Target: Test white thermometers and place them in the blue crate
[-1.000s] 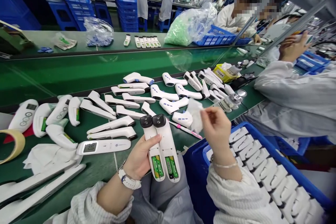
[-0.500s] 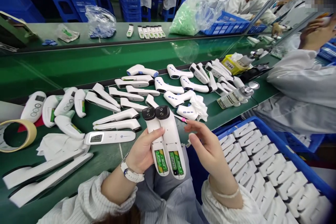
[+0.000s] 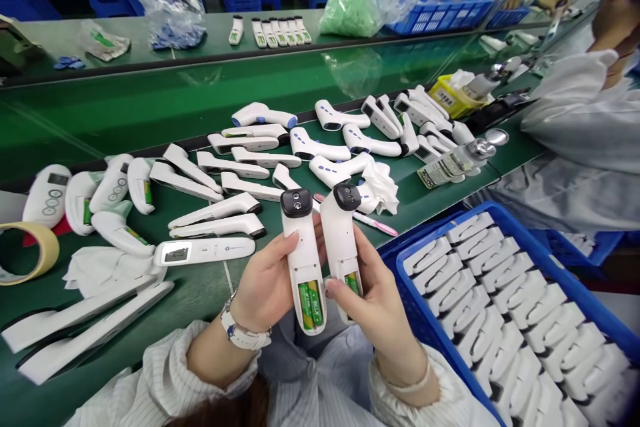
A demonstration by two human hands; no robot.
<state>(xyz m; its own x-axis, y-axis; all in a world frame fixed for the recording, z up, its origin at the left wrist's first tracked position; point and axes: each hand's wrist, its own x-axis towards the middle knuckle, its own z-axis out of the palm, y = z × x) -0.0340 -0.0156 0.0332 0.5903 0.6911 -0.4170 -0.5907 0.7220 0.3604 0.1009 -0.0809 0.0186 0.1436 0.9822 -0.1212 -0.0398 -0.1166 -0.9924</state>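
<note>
Two white handheld thermometers with black sensor heads stand side by side in front of me, their battery bays uncovered and green batteries showing. My left hand (image 3: 267, 277) is wrapped round the left thermometer (image 3: 303, 250), thumb on its edge. Around the right thermometer (image 3: 339, 230), which leans slightly, my right hand (image 3: 373, 287) is closed, its thumb near the battery bay. A pink and white toothbrush (image 3: 375, 223) lies on the green bench just behind them. Beyond my left wrist rests a white thermometer with a display (image 3: 205, 251).
Many white thermometers (image 3: 320, 147) cover the green bench. A blue crate (image 3: 493, 210) of white devices is at right. Tape roll (image 3: 47, 257) at far left; clear bottle (image 3: 443, 170) and yellow basket (image 3: 453, 100) at right, near a person's sleeve (image 3: 570, 107).
My right hand has moved left and taken hold of the right thermometer. The two thermometers, earlier both in my left hand, are now apart at the top. The camera view has shifted slightly.
</note>
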